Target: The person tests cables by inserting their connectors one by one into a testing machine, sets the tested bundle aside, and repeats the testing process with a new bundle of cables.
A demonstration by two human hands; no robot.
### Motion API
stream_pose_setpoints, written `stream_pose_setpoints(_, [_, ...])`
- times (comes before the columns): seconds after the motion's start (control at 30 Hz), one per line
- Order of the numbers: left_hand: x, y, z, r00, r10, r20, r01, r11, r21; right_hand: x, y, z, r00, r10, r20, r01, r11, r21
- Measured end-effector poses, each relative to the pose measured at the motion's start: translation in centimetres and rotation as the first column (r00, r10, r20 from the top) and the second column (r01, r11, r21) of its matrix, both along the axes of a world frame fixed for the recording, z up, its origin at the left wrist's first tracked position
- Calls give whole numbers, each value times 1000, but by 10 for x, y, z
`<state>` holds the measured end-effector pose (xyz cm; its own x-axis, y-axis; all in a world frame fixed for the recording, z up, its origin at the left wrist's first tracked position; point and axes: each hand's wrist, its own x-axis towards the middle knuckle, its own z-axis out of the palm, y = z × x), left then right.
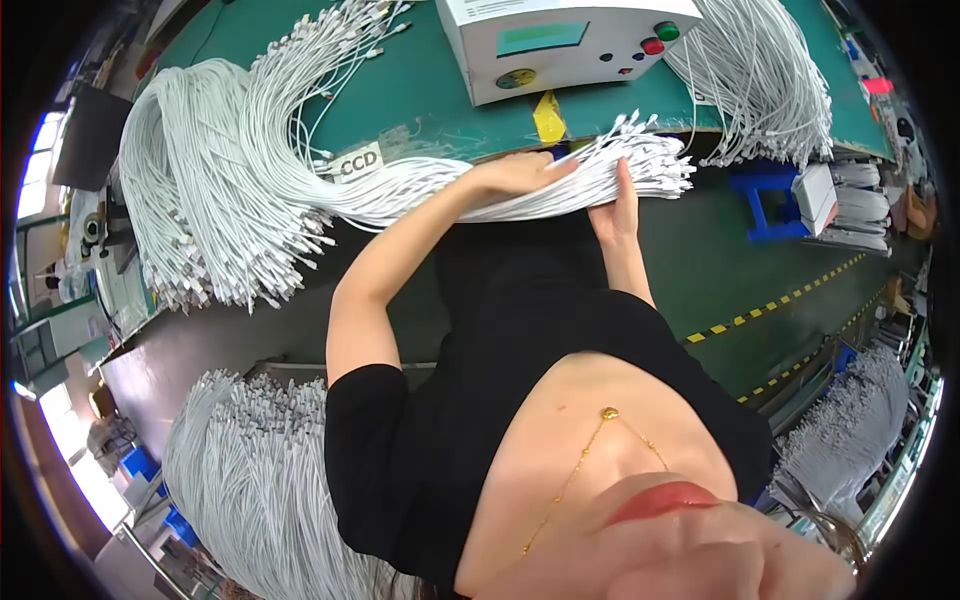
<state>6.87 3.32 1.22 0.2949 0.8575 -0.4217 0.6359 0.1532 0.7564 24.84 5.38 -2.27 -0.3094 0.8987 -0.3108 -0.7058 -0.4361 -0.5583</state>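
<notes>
A thick bundle of white cables with small white plugs stretches from the left pile across the front of the green bench. My left hand is closed over the bundle from above, its fingers partly hidden behind the cables. Near the plug ends, my right hand grips the same bundle, thumb over the cables and other fingers mostly hidden. The loose plugs fan out just right of that hand. A white label marked CCD lies beside the bundle, left of my left hand.
A white machine with a screen and coloured buttons stands on the green bench. More cables are heaped at left and right. Another cable stack stands behind at lower left. A blue stool sits at right.
</notes>
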Motion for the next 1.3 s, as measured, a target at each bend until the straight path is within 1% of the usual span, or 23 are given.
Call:
stream_pose_setpoints(0.03, [4, -8, 9, 999, 9, -44, -14, 994, -105, 8, -2, -2, 1000, -14, 3, 14, 1000, -1])
stream_pose_setpoints(0.1, [12, -37, 12, 994, -100, -53, 98, 995, -26, 24, -1, -9, 954, -7, -299, -31, 992, -124])
stream_pose_setpoints(0.13, [15, -46, 10, 987, -159, 11, 160, 985, -65, 23, -10, -21, 983, -17, -182, -17, 982, -187])
stream_pose_setpoints(0.2, [14, -64, 11, 956, -194, 219, 222, 968, -114, 22, -27, -23, 984, 175, -27, -176, 984, -20])
stream_pose_setpoints(0.3, [20, -75, -2, 938, 86, 335, -72, 996, -53, -3, -34, 41, 945, 283, 162, -319, 905, 282])
stream_pose_setpoints(0.33, [20, -74, 10, 888, 201, 413, -247, 967, 61, -8, -31, 46, 893, 371, 256, -446, 807, 386])
stream_pose_setpoints(0.37, [13, -74, 36, 887, 279, 368, -266, 960, -87, -6, -20, 20, 767, 247, 593, -587, 642, 492])
stream_pose_setpoints(0.4, [6, -78, 33, 884, 324, 337, -374, 922, 95, -16, -9, 35, 665, -89, 742, -672, 362, 646])
stream_pose_setpoints(0.43, [0, -85, 31, 872, 380, 310, -463, 845, 268, -26, -1, 58, 559, -444, 700, -766, 47, 641])
stream_pose_setpoints(0.47, [-6, -94, 43, 825, 450, 341, -554, 764, 331, -36, 6, 69, 604, -117, 788, -763, 200, 614])
stream_pose_setpoints(0.5, [-8, -95, 50, 819, 466, 336, -566, 751, 338, -50, 9, 86, 675, -4, 738, -709, 273, 650])
stream_pose_setpoints(0.6, [2, -94, 57, 515, 502, 695, -856, 343, 386, -81, 15, 107, 832, 444, 334, -549, 573, 608])
stream_pose_setpoints(0.63, [3, -92, 49, 505, 511, 695, -862, 327, 387, -82, 17, 109, 824, 458, 334, -560, 562, 609])
stream_pose_setpoints(0.7, [1, -85, 33, 318, 647, 693, -943, 138, 304, -81, 23, 111, 614, 269, 742, -788, 279, 550])
stream_pose_setpoints(0.77, [-22, -79, 33, 112, 665, 738, -968, -94, 232, -71, 22, 95, 684, 96, 723, -712, 302, 634])
stream_pose_setpoints(0.83, [-77, -82, 32, 60, 712, 700, -934, -207, 291, -39, 37, 81, 387, 399, 831, -916, 265, 300])
stream_pose_setpoints(0.87, [-103, -75, 34, 11, 740, 673, -925, -248, 288, -27, 36, 73, 496, 453, 741, -865, 330, 377])
stream_pose_setpoints(0.9, [-128, -69, 24, 61, 827, 559, -915, -177, 362, -18, 36, 61, 597, 494, 632, -802, 401, 443])
stream_pose_setpoints(0.97, [-162, -48, 4, 126, 960, 251, -914, 14, 406, -3, 39, 18, 513, 555, 655, -857, 379, 349])
stream_pose_setpoints(1.03, [-197, -19, -57, 187, 936, -299, -721, 337, 605, -2, 36, -6, 630, 509, 586, -766, 531, 363])
stream_pose_setpoints(1.17, [-161, 2, -39, -2, 924, -383, -652, 289, 701, -10, 45, 17, 628, 526, 574, -776, 485, 404])
stream_pose_setpoints(1.23, [-162, -4, -45, -16, 970, -244, -275, 230, 933, -25, 49, 42, 577, 515, 634, -816, 403, 415])
stream_pose_setpoints(1.3, [-157, -15, -30, 14, 965, -261, -164, 259, 952, -41, 58, 57, 446, 480, 756, -895, 205, 397])
